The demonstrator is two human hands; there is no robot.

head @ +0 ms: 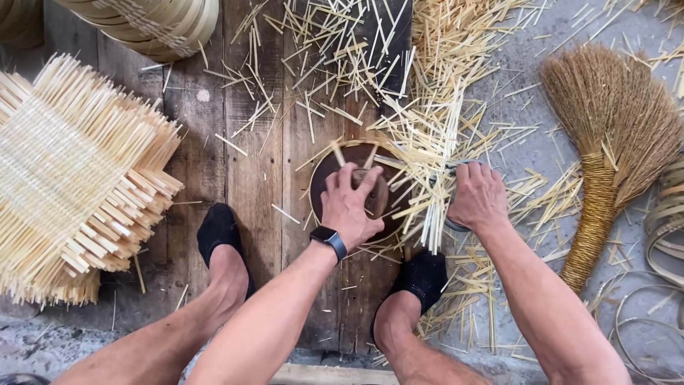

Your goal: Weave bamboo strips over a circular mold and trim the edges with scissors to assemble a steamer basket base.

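Observation:
My left hand, with a black watch on the wrist, grips the top of a dark round wooden mould that stands on the plank floor between my feet. My right hand is closed on a pair of scissors whose grey handles show at its edges. Pale bamboo strips stick out from the mould's right side, right beside the scissors. Which part of the blades is open is hidden by the strips.
A stack of woven bamboo mats lies at the left. A finished basket stands at the top left. A straw broom lies at the right, bamboo hoops beside it. Cut strips litter the planks. My feet wear black socks.

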